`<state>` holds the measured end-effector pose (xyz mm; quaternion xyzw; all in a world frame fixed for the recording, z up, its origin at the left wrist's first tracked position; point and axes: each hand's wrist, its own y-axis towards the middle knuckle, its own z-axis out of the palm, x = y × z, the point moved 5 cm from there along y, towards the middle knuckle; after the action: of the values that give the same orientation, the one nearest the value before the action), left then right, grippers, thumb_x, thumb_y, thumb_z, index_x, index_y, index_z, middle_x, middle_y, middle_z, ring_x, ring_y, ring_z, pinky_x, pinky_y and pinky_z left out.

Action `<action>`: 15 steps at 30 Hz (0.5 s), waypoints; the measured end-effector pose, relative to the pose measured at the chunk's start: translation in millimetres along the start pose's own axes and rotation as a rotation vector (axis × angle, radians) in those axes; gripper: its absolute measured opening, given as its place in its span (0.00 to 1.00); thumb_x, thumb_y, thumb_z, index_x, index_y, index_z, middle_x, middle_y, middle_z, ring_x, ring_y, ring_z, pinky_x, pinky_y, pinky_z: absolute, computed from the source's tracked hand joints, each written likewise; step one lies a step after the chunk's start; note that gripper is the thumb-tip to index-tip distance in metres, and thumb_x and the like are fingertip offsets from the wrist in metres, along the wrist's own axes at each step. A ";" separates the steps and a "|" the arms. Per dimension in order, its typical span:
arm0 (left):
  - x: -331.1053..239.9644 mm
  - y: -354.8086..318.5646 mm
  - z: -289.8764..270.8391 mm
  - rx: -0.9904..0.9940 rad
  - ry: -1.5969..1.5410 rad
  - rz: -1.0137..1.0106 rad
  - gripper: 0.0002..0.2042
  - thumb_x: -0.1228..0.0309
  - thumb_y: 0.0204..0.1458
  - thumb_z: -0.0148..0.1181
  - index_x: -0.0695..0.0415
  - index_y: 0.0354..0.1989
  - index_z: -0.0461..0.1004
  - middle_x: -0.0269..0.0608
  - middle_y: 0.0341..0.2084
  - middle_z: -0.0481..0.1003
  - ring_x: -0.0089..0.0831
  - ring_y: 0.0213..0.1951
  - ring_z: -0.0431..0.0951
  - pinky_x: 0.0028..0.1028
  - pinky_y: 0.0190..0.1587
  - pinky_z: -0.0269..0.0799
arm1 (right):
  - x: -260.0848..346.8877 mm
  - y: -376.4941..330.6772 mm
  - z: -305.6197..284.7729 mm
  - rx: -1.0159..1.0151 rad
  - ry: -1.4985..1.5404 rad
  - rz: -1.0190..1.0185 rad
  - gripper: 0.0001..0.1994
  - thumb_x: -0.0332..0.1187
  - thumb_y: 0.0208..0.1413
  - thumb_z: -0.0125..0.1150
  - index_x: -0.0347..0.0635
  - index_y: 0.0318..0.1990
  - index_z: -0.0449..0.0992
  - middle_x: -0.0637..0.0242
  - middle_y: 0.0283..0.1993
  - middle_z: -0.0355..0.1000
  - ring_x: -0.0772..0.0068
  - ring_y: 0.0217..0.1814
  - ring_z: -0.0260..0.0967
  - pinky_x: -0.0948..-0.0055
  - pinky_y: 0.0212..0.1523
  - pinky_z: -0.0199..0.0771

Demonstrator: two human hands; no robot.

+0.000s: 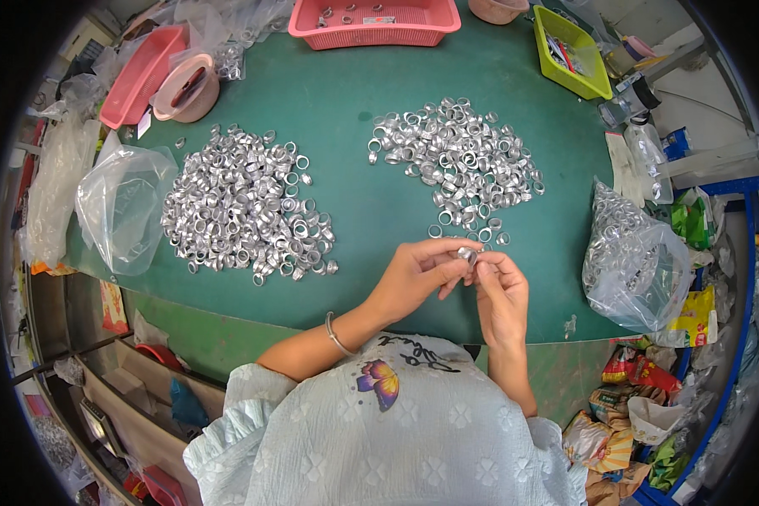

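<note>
Near the front edge of the green table [337, 101], my left hand [409, 278] pinches a small silver metal ring [466, 253] between thumb and forefinger. My right hand [503, 299] meets it from the other side, thumb and fingertips closed on the same ring. Just beyond my fingers lies a loose pile of similar rings [472, 156], with a few strays close to my hands. A larger, denser heap of rings [244, 207] is spread to the left of my left hand. My fingers partly hide the held ring.
At the back stand a pink basket [375, 35] with a few rings and a green basket [594, 83]. A pink tray [143, 76] and a round pink bowl [201, 114] are far left. Clear plastic bags [126, 202] lie left; a ring-filled bag [628, 270] sits right.
</note>
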<state>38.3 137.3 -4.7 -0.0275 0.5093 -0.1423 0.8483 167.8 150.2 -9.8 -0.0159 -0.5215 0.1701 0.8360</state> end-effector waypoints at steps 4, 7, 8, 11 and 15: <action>-0.9 -2.3 1.7 0.058 -0.151 -0.029 0.13 0.76 0.53 0.51 0.63 0.48 0.71 0.35 0.28 0.70 0.18 0.23 0.65 0.16 0.20 0.59 | 14.0 -4.4 8.5 0.019 -0.172 -0.120 0.06 0.19 0.53 0.53 0.32 0.39 0.71 0.64 0.35 0.69 0.78 0.36 0.66 0.78 0.42 0.65; -7.4 -4.5 2.0 0.061 -0.044 0.015 0.13 0.76 0.53 0.51 0.63 0.48 0.70 0.35 0.26 0.70 0.18 0.22 0.65 0.16 0.20 0.59 | 18.0 -5.0 9.7 0.054 -0.249 -0.241 0.06 0.18 0.52 0.53 0.30 0.38 0.71 0.63 0.37 0.68 0.76 0.37 0.66 0.78 0.42 0.65; -11.8 -5.6 2.4 0.058 0.012 0.037 0.14 0.76 0.53 0.51 0.63 0.48 0.70 0.35 0.25 0.70 0.18 0.21 0.65 0.16 0.20 0.59 | 17.9 -6.0 7.0 0.054 -0.295 -0.286 0.06 0.18 0.52 0.53 0.30 0.38 0.71 0.63 0.38 0.68 0.75 0.38 0.66 0.77 0.42 0.65; -18.3 -8.5 3.9 0.070 0.008 0.031 0.13 0.77 0.52 0.52 0.63 0.47 0.71 0.35 0.24 0.71 0.18 0.20 0.66 0.15 0.19 0.59 | 20.1 -10.3 10.3 0.080 -0.318 -0.327 0.05 0.18 0.52 0.53 0.30 0.37 0.71 0.63 0.38 0.68 0.74 0.39 0.65 0.77 0.42 0.65; -17.0 -9.2 3.5 0.055 -0.068 0.020 0.13 0.77 0.51 0.53 0.64 0.46 0.71 0.36 0.23 0.73 0.17 0.20 0.66 0.14 0.19 0.58 | 19.4 -11.1 19.0 0.116 -0.108 -0.193 0.05 0.19 0.52 0.53 0.30 0.36 0.71 0.63 0.37 0.68 0.73 0.39 0.66 0.76 0.42 0.65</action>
<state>31.9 132.8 13.3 -0.0037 0.4762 -0.1466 0.8670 161.7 142.7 17.9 0.0919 -0.5543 0.1192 0.8186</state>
